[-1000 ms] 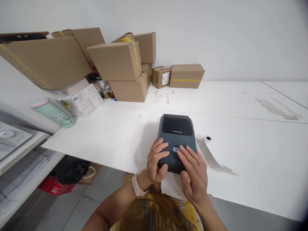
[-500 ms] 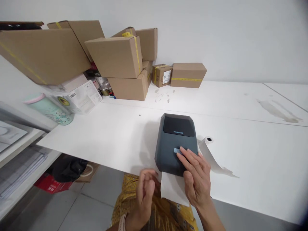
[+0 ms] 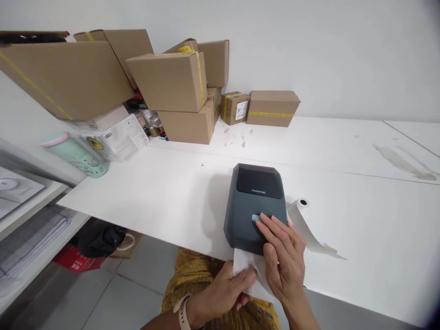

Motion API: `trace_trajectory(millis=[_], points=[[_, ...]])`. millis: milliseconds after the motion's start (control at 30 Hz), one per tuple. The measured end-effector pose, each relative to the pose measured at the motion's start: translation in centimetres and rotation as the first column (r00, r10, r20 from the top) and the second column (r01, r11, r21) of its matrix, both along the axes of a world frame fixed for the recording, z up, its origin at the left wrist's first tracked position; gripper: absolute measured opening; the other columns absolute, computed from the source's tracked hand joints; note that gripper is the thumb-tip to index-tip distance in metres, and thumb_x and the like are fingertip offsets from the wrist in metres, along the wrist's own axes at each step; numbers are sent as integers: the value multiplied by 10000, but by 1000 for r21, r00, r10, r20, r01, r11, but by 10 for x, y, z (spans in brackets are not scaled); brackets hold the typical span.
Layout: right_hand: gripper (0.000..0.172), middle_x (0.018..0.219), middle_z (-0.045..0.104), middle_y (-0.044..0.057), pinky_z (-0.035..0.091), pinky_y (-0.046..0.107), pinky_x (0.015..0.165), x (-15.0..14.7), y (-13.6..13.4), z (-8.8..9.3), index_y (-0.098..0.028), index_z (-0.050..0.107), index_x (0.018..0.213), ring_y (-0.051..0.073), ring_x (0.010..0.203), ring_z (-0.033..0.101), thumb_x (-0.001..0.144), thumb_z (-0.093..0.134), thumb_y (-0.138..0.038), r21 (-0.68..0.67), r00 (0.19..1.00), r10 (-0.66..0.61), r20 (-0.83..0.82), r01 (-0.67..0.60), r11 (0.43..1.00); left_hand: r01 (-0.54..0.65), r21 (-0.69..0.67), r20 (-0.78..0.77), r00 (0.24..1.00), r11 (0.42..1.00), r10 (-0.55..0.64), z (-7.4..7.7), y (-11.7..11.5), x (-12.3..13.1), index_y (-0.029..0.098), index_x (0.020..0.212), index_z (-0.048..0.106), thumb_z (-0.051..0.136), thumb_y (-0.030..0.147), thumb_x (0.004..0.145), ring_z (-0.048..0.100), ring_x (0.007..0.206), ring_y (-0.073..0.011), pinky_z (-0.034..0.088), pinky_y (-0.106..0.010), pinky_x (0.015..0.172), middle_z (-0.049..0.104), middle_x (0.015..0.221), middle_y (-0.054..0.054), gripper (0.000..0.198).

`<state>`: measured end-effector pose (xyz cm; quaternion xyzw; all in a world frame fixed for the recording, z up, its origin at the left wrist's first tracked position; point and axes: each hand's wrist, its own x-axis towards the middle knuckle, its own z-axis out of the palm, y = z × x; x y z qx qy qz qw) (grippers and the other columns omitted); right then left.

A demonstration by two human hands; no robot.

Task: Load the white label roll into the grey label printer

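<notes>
The left hand (image 3: 227, 291) is pinching the white label strip (image 3: 248, 270) that is coming out toward the person from the front of the dark printer (image 3: 256, 206) near the tabletop (image 3: 154, 197) edge, while the right hand (image 3: 283, 259) is lying flat and open on the printer, holding nothing.

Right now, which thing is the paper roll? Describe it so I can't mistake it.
Start at the white table and find the dark printer near its front edge, under the right hand. The roll lies just right of the printer, with a loose tail trailing toward the right. It is the only white cylinder there; the slip in the left hand is flat.
</notes>
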<state>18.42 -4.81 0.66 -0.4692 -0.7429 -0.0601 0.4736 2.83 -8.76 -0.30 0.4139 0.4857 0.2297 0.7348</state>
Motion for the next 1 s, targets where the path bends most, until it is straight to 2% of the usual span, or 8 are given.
trace_trajectory(millis=[167,267,433,567,700,833,933,1000], points=[[410,1295,717,107,352,476,1141,1,2,1,-195,636,1342,260,1258,607,977,478,-95,-1,1000,-4,23,4,1000,61,59,-59,997,996,-58,-11,3,-7,221,690,521,538,783,828,428,482,-112,339,-287,491,500,573,24,579],[393,1272,723,109,363,465,1121,3,4,6,-193,635,1332,252,1216,624,977,493,-99,-16,999,5,39,-5,1000,116,224,-95,991,968,-97,-6,6,-21,217,647,510,490,704,915,444,533,-128,339,-294,529,497,582,11,556],[379,1285,708,117,400,450,1068,6,3,13,-186,634,1323,250,1176,640,986,476,-114,-48,998,16,62,-13,999,-174,568,-88,959,804,269,2,15,-44,184,655,557,392,570,1014,473,587,-132,360,-280,587,504,615,-2,552],[340,1418,638,124,416,459,1034,7,2,17,-190,668,1281,266,1153,626,1004,470,-200,-83,991,-53,122,64,994,-335,647,-18,891,685,453,-4,24,-53,187,721,614,424,490,1026,493,573,-140,367,-280,570,514,616,-1,470],[266,1441,639,16,161,577,1217,9,9,23,-282,729,1116,299,1359,518,1014,488,-232,-59,976,-130,173,142,988,-348,724,16,871,595,490,-7,30,-52,197,792,621,447,385,1032,526,646,-151,416,-286,620,554,709,-11,350],[231,1455,633,5,42,648,1238,13,17,26,-262,713,999,326,1534,330,1029,484,-264,-123,991,-38,125,53,991,-281,828,7,870,485,492,-2,31,-45,229,1074,663,481,339,1016,638,1043,-240,522,-379,903,662,1104,-91,220],[249,1516,579,21,57,668,1232,12,15,22,-251,698,1012,334,1560,279,1044,456,-300,-183,996,-24,90,40,982,-159,852,-78,904,499,421,-3,30,-37,274,1500,451,514,362,1003,426,1453,-323,417,-507,1166,445,1563,-135,508],[247,1558,532,32,92,676,1228,9,11,17,-255,695,1063,339,1566,265,1045,454,-305,-182,996,-53,65,64,981,-115,857,-87,929,502,361,-6,29,-32,293,1616,249,520,370,1004,274,1555,-335,325,-551,1247,272,1684,-119,674]])
